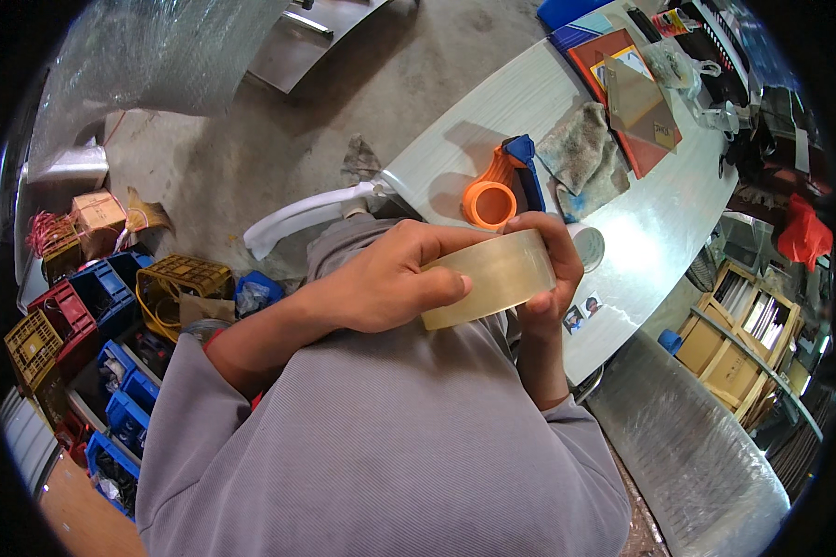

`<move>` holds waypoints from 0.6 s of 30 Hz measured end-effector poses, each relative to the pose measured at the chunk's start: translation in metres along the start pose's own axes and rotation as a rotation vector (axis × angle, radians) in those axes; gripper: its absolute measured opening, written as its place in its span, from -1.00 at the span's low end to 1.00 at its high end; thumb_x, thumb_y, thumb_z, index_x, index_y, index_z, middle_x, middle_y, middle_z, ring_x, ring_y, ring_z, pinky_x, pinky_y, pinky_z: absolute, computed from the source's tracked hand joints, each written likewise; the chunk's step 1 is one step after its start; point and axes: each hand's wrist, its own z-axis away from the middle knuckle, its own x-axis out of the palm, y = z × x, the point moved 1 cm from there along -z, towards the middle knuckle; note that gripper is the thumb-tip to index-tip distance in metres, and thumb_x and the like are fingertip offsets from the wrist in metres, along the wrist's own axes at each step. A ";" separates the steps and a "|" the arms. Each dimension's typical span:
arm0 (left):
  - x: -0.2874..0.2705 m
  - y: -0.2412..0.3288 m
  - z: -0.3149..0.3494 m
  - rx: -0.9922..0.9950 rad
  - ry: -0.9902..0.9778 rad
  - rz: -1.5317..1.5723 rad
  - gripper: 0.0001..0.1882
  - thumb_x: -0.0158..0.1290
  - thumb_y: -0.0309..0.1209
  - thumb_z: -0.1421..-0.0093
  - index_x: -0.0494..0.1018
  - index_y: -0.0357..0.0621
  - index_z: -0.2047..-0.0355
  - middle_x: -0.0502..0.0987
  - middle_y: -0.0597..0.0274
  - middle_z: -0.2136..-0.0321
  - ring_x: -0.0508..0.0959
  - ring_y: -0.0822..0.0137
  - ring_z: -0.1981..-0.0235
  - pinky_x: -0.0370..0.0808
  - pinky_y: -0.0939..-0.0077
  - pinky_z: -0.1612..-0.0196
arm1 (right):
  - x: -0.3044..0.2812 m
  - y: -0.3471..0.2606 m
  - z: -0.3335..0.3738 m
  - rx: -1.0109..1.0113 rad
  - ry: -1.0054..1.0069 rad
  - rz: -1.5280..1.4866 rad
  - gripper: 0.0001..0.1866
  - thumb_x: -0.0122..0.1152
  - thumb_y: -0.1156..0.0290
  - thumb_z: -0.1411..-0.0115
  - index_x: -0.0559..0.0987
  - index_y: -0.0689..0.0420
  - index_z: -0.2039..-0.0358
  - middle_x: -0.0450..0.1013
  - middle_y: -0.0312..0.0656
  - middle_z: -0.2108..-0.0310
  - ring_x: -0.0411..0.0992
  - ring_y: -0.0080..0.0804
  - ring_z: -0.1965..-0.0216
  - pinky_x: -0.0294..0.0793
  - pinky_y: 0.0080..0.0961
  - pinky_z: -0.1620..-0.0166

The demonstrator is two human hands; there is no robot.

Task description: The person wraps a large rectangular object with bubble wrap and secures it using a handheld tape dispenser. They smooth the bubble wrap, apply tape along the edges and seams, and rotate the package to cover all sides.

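Observation:
A wide roll of clear, yellowish packing tape (492, 281) is held up in front of my grey shirt, between both hands. My left hand (395, 276) grips its left end, thumb pressed on the outer face and fingers hidden behind. Around the right end curl the fingers of my right hand (555, 265), its thumb low on the edge. Just beyond the roll, an orange tape dispenser (490, 200) with a dark blue part lies on the pale table (455, 116). A round clear item (587, 248), partly hidden by my right hand, sits beside it.
On the table lie a stained grey cloth (585, 160), a red-brown folder (643, 162) and small photos (582, 314). Blue bins (125, 408) and yellow crates (184, 286) stand at left. A white curved armrest (311, 215) juts out nearby. Wrapped padding (692, 455) is at lower right.

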 end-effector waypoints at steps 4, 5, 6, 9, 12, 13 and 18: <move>0.001 0.005 0.000 -0.027 0.002 -0.002 -0.45 -0.02 -0.37 -0.18 0.43 -0.38 -0.17 0.61 0.10 0.18 0.56 0.42 0.19 0.49 0.46 0.04 | 0.000 -0.003 0.000 -0.041 0.006 0.043 0.01 0.34 -0.47 0.04 0.50 0.34 0.05 0.44 -0.19 0.23 0.41 -0.51 0.28 0.37 -0.61 0.24; 0.001 0.006 0.000 -0.041 -0.007 0.001 -0.45 -0.02 -0.36 -0.18 0.43 -0.38 -0.16 0.61 0.10 0.18 0.56 0.41 0.19 0.50 0.46 0.04 | 0.000 -0.004 0.001 -0.043 0.010 0.060 0.00 0.34 -0.47 0.04 0.50 0.34 0.05 0.44 -0.19 0.23 0.41 -0.51 0.29 0.37 -0.60 0.25; 0.001 0.006 0.001 -0.035 -0.002 0.010 -0.45 -0.01 -0.36 -0.18 0.44 -0.38 -0.16 0.61 0.10 0.18 0.57 0.41 0.19 0.50 0.46 0.05 | 0.000 -0.006 0.001 -0.047 0.015 0.078 0.00 0.35 -0.46 0.04 0.50 0.34 0.04 0.44 -0.19 0.23 0.41 -0.51 0.29 0.38 -0.59 0.25; 0.001 0.005 0.000 -0.027 -0.008 0.017 -0.46 0.00 -0.35 -0.17 0.45 -0.38 -0.14 0.61 0.09 0.18 0.57 0.40 0.19 0.50 0.46 0.05 | 0.000 -0.010 0.002 -0.070 0.018 0.141 0.00 0.36 -0.46 0.05 0.51 0.35 0.06 0.46 -0.16 0.25 0.43 -0.50 0.32 0.40 -0.56 0.28; -0.001 0.008 0.001 -0.036 -0.041 -0.013 -0.47 0.01 -0.34 -0.17 0.46 -0.39 -0.13 0.61 0.09 0.17 0.57 0.39 0.17 0.49 0.46 0.03 | 0.002 -0.019 0.000 -0.183 -0.003 0.254 -0.04 0.40 -0.41 0.06 0.53 0.35 0.08 0.48 -0.11 0.29 0.46 -0.45 0.36 0.42 -0.53 0.33; -0.002 0.009 0.002 -0.037 -0.041 -0.018 -0.47 0.01 -0.34 -0.18 0.46 -0.39 -0.12 0.61 0.09 0.16 0.57 0.39 0.16 0.49 0.46 0.03 | 0.002 -0.023 -0.001 -0.204 -0.021 0.294 -0.05 0.41 -0.39 0.07 0.54 0.35 0.09 0.48 -0.10 0.31 0.47 -0.43 0.38 0.42 -0.52 0.34; -0.007 0.007 0.003 -0.045 -0.095 0.054 -0.46 0.03 -0.36 -0.18 0.45 -0.42 -0.14 0.61 0.10 0.12 0.57 0.40 0.13 0.49 0.46 -0.01 | 0.005 -0.039 -0.005 -0.307 -0.071 0.425 -0.11 0.48 -0.29 0.12 0.57 0.34 0.11 0.49 -0.07 0.36 0.47 -0.34 0.44 0.43 -0.50 0.39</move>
